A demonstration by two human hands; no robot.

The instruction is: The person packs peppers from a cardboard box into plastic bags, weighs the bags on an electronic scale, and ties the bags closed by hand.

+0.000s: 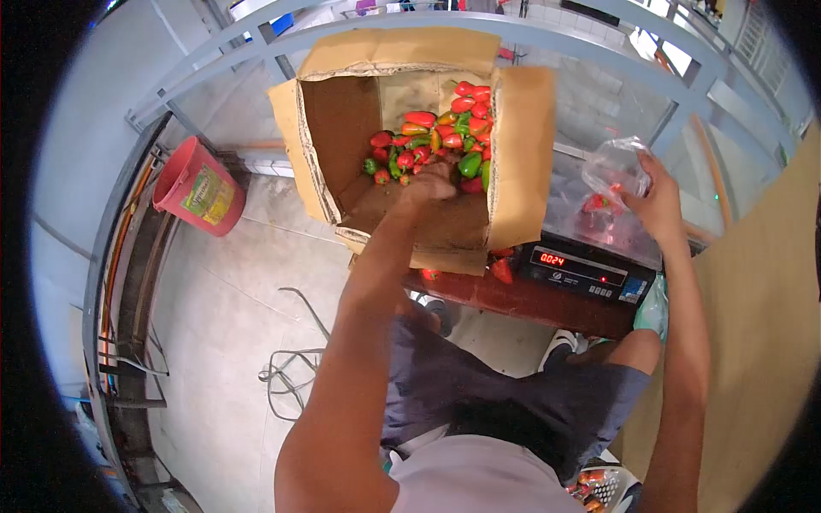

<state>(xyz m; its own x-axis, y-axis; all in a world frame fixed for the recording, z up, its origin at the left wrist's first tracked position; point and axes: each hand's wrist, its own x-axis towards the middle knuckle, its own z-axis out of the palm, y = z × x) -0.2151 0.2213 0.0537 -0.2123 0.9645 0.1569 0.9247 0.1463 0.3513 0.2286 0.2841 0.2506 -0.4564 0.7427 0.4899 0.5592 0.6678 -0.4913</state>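
Observation:
My left hand (432,181) reaches down into an open cardboard box (523,162), touching the pile of small red, green and orange peppers (419,128). Its fingers are blurred and partly hidden among the peppers, so I cannot make out whether they hold one. My right hand (657,203) grips the rim of a clear plastic bag (629,162) between thumb and fingers. Some red peppers (597,203) lie low in the bag, over the metal pan of a digital scale (581,272). The red display reads 0.024.
Loose red peppers (502,270) lie between box and scale on a reddish-brown bench (479,292). A red bucket (198,186) stands on the floor at left, and a strap (291,376) lies tangled nearby. Metal railing (581,38) runs behind. A white basket (609,487) with packed peppers is at lower right.

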